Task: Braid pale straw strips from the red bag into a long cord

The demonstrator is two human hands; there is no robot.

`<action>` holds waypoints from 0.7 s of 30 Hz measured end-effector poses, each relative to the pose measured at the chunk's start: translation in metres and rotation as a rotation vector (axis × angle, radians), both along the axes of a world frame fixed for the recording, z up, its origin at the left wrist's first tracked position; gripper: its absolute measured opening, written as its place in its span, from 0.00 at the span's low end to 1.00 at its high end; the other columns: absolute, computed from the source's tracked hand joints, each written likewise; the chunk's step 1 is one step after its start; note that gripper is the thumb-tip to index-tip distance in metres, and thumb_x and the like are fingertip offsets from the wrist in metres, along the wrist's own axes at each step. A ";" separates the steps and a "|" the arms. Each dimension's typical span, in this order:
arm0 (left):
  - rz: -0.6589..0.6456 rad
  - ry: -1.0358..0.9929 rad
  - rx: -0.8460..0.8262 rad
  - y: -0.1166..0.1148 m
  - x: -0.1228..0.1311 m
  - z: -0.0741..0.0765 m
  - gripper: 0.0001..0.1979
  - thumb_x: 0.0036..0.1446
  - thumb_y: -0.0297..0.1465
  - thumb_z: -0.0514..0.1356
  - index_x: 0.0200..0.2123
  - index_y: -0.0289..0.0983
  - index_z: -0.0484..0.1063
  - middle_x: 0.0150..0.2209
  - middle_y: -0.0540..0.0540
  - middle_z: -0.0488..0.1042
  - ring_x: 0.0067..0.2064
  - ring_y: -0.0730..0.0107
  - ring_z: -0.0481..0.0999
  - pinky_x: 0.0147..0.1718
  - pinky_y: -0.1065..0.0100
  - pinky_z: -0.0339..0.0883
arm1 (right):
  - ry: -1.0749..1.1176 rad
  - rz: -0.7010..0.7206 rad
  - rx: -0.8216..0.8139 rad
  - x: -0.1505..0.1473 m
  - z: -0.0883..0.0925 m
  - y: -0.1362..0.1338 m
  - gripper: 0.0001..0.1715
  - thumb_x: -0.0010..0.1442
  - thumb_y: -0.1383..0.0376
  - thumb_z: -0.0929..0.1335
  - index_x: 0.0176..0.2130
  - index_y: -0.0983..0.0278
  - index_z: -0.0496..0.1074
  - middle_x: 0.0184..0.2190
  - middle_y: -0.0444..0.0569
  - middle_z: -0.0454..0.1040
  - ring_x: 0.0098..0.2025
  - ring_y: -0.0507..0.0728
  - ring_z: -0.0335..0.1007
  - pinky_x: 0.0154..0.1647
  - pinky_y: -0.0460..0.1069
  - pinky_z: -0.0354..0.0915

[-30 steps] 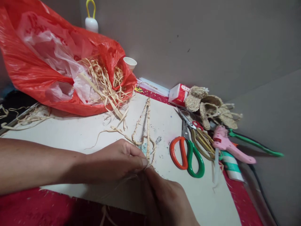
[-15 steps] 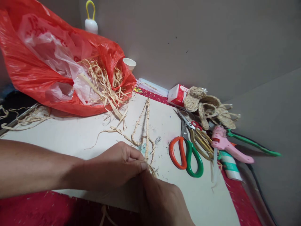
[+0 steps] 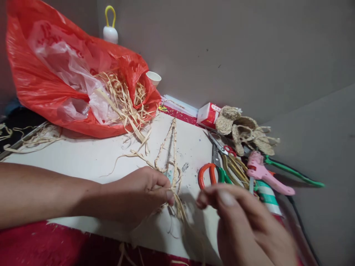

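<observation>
My left hand (image 3: 144, 194) is closed, thumb against forefinger, pinching a twisted raffia cord (image 3: 174, 162) near its lower end. The cord runs up the white board in a narrow, pointed loop. Loose raffia strands (image 3: 181, 212) hang from the pinch toward the board's front edge. My right hand (image 3: 246, 225) is raised at the lower right, apart from the cord, with loosely curled fingers and nothing visible in them. It covers part of the scissors with orange and green handles (image 3: 205, 175).
A red plastic bag (image 3: 52, 114) of loose raffia lies at the back left on the white board (image 3: 91, 155). At right are a pink glue gun (image 3: 269, 177), green-handled pliers (image 3: 299, 171), woven straw pieces (image 3: 244, 129) and a small red-white box (image 3: 208, 114). A grey wall rises behind.
My right hand has come away from my left and moved right, now over the scissors. My left hand keeps its pinch on the cord, and loose strands now show below it.
</observation>
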State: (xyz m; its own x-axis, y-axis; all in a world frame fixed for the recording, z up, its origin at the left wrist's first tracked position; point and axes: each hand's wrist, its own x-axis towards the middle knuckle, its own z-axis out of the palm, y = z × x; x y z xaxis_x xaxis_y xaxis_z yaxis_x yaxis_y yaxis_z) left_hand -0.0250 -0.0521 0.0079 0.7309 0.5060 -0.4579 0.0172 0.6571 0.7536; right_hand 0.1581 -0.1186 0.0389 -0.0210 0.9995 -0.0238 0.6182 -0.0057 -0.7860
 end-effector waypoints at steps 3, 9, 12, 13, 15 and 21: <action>-0.014 -0.047 0.072 0.000 0.002 -0.001 0.11 0.52 0.35 0.57 0.23 0.35 0.63 0.18 0.55 0.59 0.19 0.80 0.53 0.20 0.73 0.47 | 0.382 -0.169 -0.292 -0.018 -0.006 0.016 0.18 0.60 0.53 0.64 0.44 0.63 0.70 0.31 0.49 0.74 0.32 0.54 0.71 0.33 0.46 0.66; -0.118 0.009 0.133 0.004 -0.002 0.001 0.12 0.54 0.38 0.56 0.28 0.34 0.68 0.19 0.55 0.58 0.20 0.80 0.52 0.20 0.73 0.47 | 0.437 0.034 -0.536 -0.028 -0.013 0.021 0.20 0.60 0.51 0.63 0.33 0.65 0.69 0.20 0.40 0.57 0.24 0.50 0.55 0.25 0.43 0.57; -0.168 0.045 0.121 0.009 -0.006 0.004 0.13 0.54 0.40 0.55 0.27 0.35 0.65 0.19 0.56 0.55 0.20 0.80 0.50 0.20 0.73 0.45 | 0.355 0.139 -0.490 -0.018 -0.013 0.024 0.20 0.62 0.52 0.62 0.29 0.65 0.66 0.23 0.41 0.58 0.28 0.50 0.55 0.29 0.44 0.57; -0.184 0.046 0.133 0.010 -0.007 0.006 0.13 0.54 0.40 0.55 0.26 0.35 0.64 0.19 0.55 0.55 0.20 0.79 0.51 0.20 0.73 0.45 | 0.347 0.160 -0.495 -0.015 -0.013 0.026 0.21 0.62 0.52 0.61 0.28 0.65 0.65 0.23 0.41 0.58 0.27 0.50 0.54 0.27 0.43 0.55; -0.216 0.079 0.172 0.013 -0.008 0.008 0.14 0.53 0.40 0.56 0.25 0.36 0.63 0.19 0.55 0.55 0.21 0.79 0.51 0.19 0.73 0.46 | 0.364 0.191 -0.544 -0.012 -0.016 0.029 0.23 0.63 0.50 0.60 0.26 0.64 0.62 0.21 0.40 0.55 0.23 0.48 0.48 0.22 0.43 0.50; -0.259 0.178 0.263 0.013 -0.006 0.005 0.12 0.52 0.37 0.54 0.22 0.38 0.57 0.18 0.56 0.52 0.20 0.80 0.49 0.17 0.74 0.44 | 0.573 0.216 -0.683 -0.011 -0.029 0.033 0.25 0.61 0.49 0.62 0.22 0.63 0.57 0.16 0.36 0.49 0.18 0.46 0.39 0.17 0.44 0.40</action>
